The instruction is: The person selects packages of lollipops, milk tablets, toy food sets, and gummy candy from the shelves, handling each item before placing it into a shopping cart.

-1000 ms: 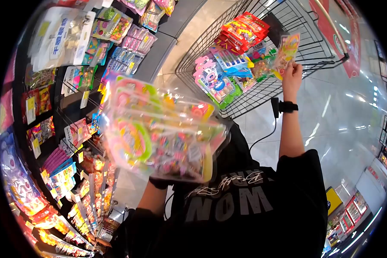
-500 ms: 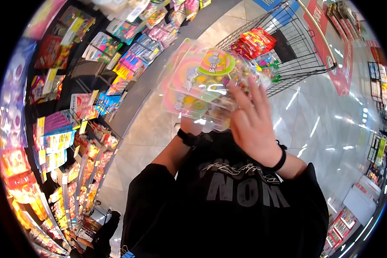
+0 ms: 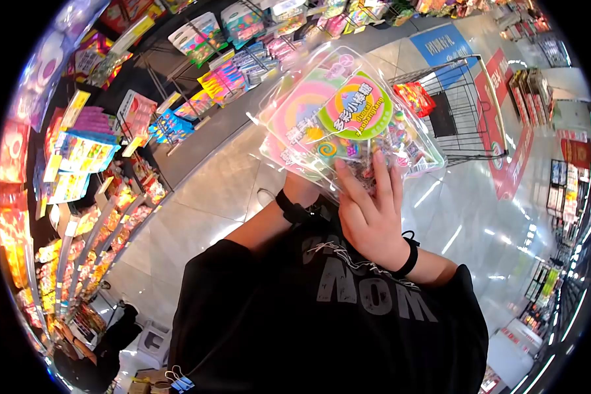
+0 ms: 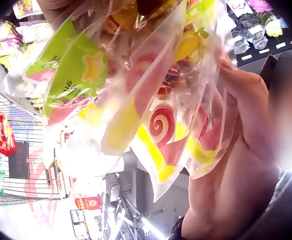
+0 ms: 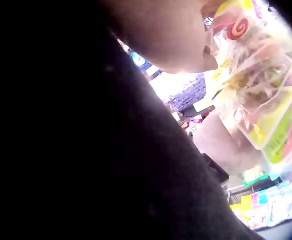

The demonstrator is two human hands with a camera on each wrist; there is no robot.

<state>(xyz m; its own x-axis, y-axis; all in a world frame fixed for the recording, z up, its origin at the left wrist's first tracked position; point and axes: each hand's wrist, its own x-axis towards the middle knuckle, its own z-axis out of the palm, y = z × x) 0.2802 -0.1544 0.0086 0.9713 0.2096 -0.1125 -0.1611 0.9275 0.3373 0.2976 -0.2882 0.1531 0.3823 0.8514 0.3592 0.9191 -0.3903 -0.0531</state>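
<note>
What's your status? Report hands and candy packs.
Left hand holding candy packs from below. Right hand, fingers straight, resting against them. Packs obscure left fingers.

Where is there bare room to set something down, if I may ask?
Bare floor lies between the shelves and left forearm, and between the cart and right forearm. Crowded: the shelf displays and around the held bags.
</note>
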